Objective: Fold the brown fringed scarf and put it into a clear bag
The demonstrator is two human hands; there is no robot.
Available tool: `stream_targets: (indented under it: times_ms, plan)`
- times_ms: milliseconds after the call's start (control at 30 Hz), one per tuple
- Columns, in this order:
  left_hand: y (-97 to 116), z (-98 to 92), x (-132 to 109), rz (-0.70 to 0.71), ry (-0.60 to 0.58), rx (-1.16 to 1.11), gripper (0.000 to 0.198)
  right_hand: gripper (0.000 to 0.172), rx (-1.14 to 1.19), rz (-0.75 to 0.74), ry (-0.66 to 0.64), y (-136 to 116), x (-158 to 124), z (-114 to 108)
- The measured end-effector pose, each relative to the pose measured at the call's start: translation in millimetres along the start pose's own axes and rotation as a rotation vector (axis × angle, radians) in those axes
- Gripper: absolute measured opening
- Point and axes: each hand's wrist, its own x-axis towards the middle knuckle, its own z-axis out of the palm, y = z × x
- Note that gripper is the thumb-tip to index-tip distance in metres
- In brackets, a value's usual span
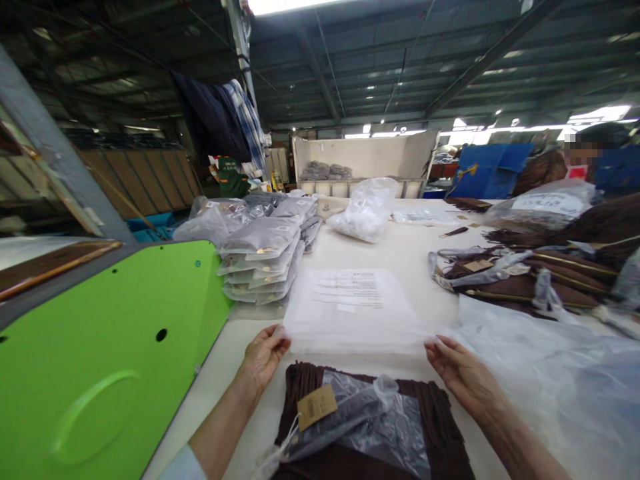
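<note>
A flat, printed clear plastic bag (350, 313) lies on the white table, stretched between my hands. My left hand (265, 353) pinches its near left corner. Its near right corner is pinched between the thumb and fingers of my right hand (453, 363). Just below the bag, close to me, sits a dark brown fringed bag (305, 383). Across it lie a strap wrapped in plastic (345, 417) and a tan cardboard tag (317, 407) on a white string.
Left of the plastic bag stands a stack of packed bags (263, 260), beside a green panel (115, 347). Brown bags with zips (540, 280) and loose plastic sheeting (540, 373) lie at right. A stuffed clear bag (365, 210) stands behind; another person (555, 167) is at far right.
</note>
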Motion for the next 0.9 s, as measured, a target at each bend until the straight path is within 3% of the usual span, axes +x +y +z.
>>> stream_targets:
  times_ms: [133, 233, 367, 500, 633, 767, 900]
  plan:
    - [-12, -3.7, -6, 0.076, -0.085, 0.107, 0.032, 0.038, -0.112, -0.004, -0.011, 3, -8, -4]
    - [-20, -8.4, -10, 0.167, -0.133, 0.281, 0.031, 0.035, -0.334, -0.051, -0.047, 9, -13, -8]
    - [-25, -13.8, -17, 0.253, -0.139, 0.468, 0.031, 0.040, -0.722, -0.165, -0.092, 16, -16, -14]
    - [-27, -17.0, -28, 0.273, -0.110, 0.582, 0.036, 0.042, -0.771, -0.169, -0.053, 19, -21, -17]
    - [-30, -19.0, -34, 0.183, -0.098, 0.561, 0.045, 0.046, -0.707, -0.070, -0.055, 18, -25, -17]
    - [-25, -15.3, -34, -0.018, -0.102, 0.319, 0.051, 0.048, -0.556, 0.013, -0.074, 14, -31, -14]
    - [-16, -9.8, -35, -0.167, -0.102, 0.161, 0.047, 0.047, -0.493, 0.109, 0.013, 16, -37, -14]
